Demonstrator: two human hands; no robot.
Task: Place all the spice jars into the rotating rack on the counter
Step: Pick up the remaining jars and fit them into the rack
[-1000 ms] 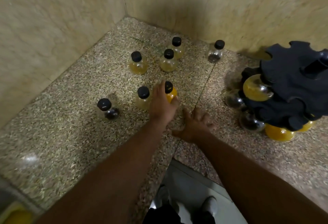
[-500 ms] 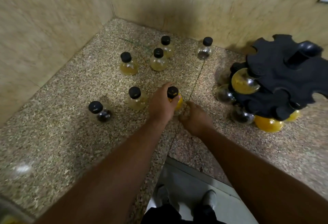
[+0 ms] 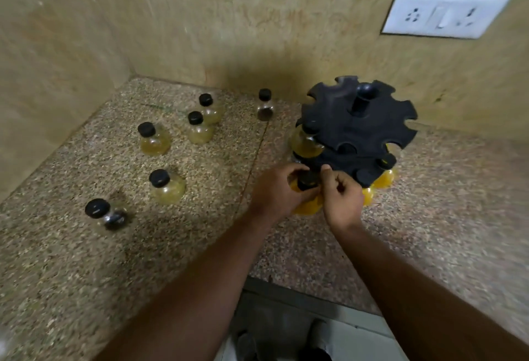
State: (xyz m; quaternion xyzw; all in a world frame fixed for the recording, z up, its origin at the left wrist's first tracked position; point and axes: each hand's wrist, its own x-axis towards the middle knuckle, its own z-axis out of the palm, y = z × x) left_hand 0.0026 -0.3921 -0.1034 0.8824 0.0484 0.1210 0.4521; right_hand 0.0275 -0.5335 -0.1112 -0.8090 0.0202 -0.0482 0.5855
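In the head view, at centre frame, the left hand (image 3: 276, 189) has its grip clamped around an orange-filled spice jar (image 3: 307, 186) with a black cap, held against the lower tier of the black rotating rack (image 3: 357, 131) at right of centre. The right hand (image 3: 342, 196) pinches at the jar's cap, its grip closed on it. Six more black-capped jars stand on the speckled counter (image 3: 86, 260) to the left, including a dark-filled one (image 3: 107, 214) at lower left. A wall socket (image 3: 442, 14) sits upper right.
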